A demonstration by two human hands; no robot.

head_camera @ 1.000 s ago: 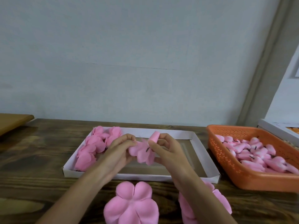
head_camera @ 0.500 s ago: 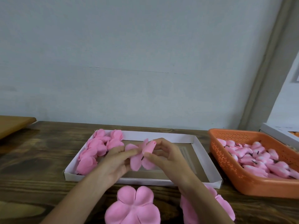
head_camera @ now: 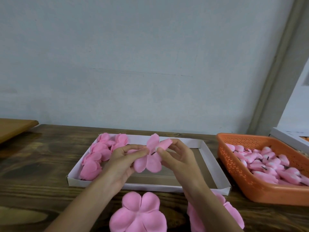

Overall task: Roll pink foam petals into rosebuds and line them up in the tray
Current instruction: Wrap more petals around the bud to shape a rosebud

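Pink foam petal blanks (head_camera: pixel 138 215) flat on wooden table (head_camera: pixel 41 164), nearest. Left hand (head_camera: pixel 120 163) and right hand (head_camera: pixel 178 158) pinching one petal piece (head_camera: pixel 153 162) over white tray (head_camera: pixel 215 166); rosebuds (head_camera: pixel 98 153) along tray's left wall, right half bare. Orange basket (head_camera: pixel 237 173) just right.

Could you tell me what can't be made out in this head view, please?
Head view only:
1. Petal pile: mostly behind the right forearm, cut by the bottom edge.
2. Flat petal: cut by the bottom edge.
3. White box: cut by the right edge.
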